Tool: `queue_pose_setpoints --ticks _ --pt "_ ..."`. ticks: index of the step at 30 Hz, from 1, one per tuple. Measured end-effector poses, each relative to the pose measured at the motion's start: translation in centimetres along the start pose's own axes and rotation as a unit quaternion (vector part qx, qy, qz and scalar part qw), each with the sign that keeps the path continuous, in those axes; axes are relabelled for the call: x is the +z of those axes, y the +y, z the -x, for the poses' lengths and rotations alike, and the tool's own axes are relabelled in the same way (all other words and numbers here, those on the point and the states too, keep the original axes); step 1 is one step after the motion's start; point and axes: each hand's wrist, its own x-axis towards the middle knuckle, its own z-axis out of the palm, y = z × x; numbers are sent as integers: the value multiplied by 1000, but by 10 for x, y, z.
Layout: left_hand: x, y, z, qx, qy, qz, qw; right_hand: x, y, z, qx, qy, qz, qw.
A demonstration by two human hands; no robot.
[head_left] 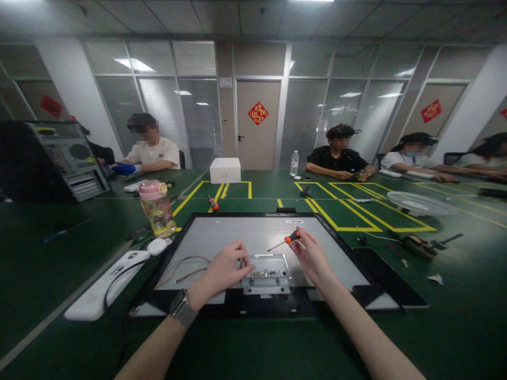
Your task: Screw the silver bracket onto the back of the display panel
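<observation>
My right hand (311, 257) is closed round the orange and black handle of a screwdriver (293, 237). Its thin shaft points down and to the left, with the tip in the air above a metal bracket (266, 289). The bracket, with small screws or fittings in it, lies on the grey back of a flat display panel (336, 264) with a black frame. At the bracket's left end is my left hand (224, 266), fingers curled toward the thumb; what they pinch is too small to make out. Thin wires (186, 268) lie on the panel left of that hand.
Left of the panel are a white power strip (106, 285) and a pink-lidded bottle (156, 211). A dark flat slab (388, 277) lies on the right. Beyond are a red-handled tool (214, 204), a white box (225, 171) and several people seated across the green table.
</observation>
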Motion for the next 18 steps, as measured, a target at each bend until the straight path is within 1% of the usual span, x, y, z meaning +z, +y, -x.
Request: queue_pose_setpoints --ticks 4,8,12,16,18 --pt "-6 4 3 -1 -67 11 998 -8 10 -8 34 2 -13 999" --pt "-8 4 4 -11 -109 -1 994 -6 15 -8 63 24 -39 997" --pt "-8 4 5 -3 -126 -32 992 -3 12 -5 93 43 -65 993" --pt "-8 13 6 3 -133 -93 987 2 6 -1 123 59 -86 987" --pt "-7 18 6 18 -133 -133 982 5 2 2 133 65 -94 985"
